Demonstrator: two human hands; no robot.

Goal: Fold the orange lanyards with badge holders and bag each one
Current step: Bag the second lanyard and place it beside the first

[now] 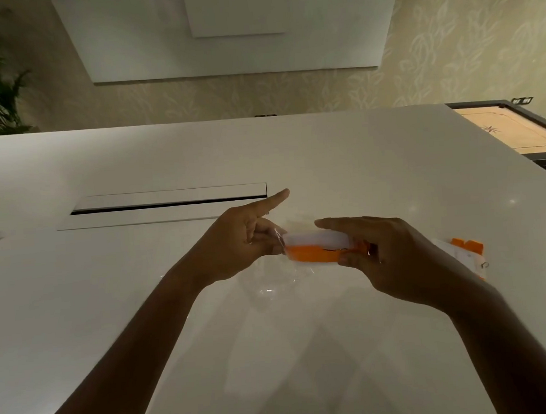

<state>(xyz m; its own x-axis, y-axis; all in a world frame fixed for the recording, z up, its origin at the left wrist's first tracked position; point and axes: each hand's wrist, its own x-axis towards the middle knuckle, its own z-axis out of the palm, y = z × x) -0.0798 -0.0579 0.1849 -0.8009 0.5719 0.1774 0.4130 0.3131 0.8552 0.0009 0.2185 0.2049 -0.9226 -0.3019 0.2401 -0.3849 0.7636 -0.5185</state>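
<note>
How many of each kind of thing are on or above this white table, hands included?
Hands: 2, the left hand and right hand
Orange lanyard bundles: 2, a held bundle and a lying bundle
Clear bags: 1
Total: 5

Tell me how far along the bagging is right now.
Done, apparently: one orange-and-white bundle lies on the table beyond the right wrist; whether it is bagged I cannot tell. In hand: the left hand and right hand hold a folded lanyard, seemingly in clear plastic. Left: no loose lanyards are in view.
</note>
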